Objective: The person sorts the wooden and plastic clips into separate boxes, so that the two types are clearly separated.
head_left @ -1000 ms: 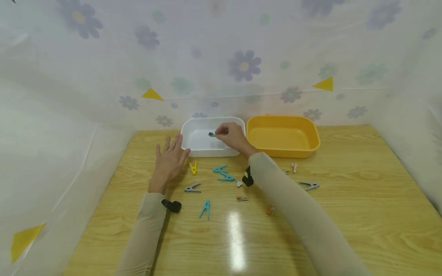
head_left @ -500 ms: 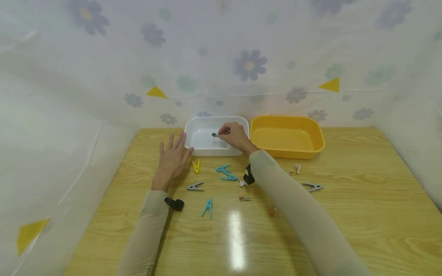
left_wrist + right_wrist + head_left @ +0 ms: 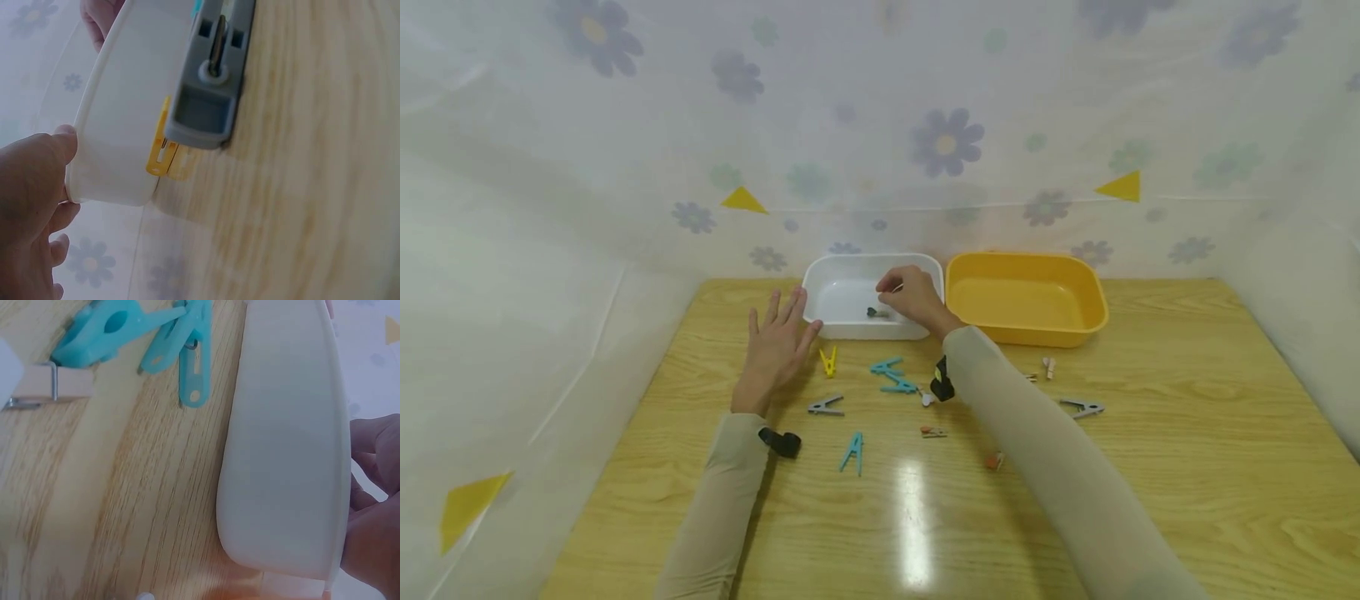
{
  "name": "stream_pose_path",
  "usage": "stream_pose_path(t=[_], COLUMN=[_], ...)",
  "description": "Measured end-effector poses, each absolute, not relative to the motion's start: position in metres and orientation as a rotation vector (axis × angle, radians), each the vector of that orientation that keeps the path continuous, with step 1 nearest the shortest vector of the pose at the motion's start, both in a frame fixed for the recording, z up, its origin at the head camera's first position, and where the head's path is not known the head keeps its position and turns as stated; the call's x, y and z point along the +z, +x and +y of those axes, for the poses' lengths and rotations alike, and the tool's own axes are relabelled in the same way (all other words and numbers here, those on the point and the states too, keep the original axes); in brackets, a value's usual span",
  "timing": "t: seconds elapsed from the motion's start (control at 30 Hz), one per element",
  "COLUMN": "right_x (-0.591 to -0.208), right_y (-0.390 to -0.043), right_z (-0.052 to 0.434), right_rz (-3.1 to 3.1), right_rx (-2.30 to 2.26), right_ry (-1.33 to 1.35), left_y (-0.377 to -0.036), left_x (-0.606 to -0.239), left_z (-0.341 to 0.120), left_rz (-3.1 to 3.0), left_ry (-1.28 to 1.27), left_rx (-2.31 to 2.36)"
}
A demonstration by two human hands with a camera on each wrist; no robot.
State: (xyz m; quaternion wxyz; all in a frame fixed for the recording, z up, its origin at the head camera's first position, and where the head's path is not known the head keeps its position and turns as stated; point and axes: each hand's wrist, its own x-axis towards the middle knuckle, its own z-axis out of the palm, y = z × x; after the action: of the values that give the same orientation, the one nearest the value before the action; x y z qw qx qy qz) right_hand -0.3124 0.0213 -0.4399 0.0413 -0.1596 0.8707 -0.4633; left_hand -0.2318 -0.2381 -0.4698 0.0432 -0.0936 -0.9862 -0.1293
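In the head view, my right hand hovers inside the white basin, its thumb and forefinger slightly parted and holding nothing. Below the fingertips, a small wooden clothespin with a dark green heart shows against the basin's inside. My left hand spreads its fingers at the basin's left end. The left wrist view has its thumb on the rim. From the right wrist, the basin's outer wall hides part of the right hand.
A yellow-orange basin stands right of the white one. In front lie a yellow clothespin, grey clothespins, several blue clothespins, and small wooden clothespins, one bearing a white heart.
The right thumb and forefinger pinched the green-heart clothespin earlier; now they have let it go, and it is lower in the white basin. The left hand stays at the rim. The head view shifted slightly.
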Motion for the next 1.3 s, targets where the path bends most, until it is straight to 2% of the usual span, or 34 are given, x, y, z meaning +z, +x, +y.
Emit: stream_pose_path(t=[0.5, 1.3], right_x=[-0.430, -0.415], right_y=[-0.303, -0.244], right_z=[0.035, 0.075], right_rz=[2.636, 2.584], right_rx=[-1.505, -1.656], right_ry=[-0.665, -0.811], left_y=[-0.236, -0.238], left_x=[-0.469, -0.470], left_z=[-0.240, -0.243], left_rz=[-3.009, -2.999], left_ry=[-0.298, -0.299], left_rx=[-0.399, -0.400])
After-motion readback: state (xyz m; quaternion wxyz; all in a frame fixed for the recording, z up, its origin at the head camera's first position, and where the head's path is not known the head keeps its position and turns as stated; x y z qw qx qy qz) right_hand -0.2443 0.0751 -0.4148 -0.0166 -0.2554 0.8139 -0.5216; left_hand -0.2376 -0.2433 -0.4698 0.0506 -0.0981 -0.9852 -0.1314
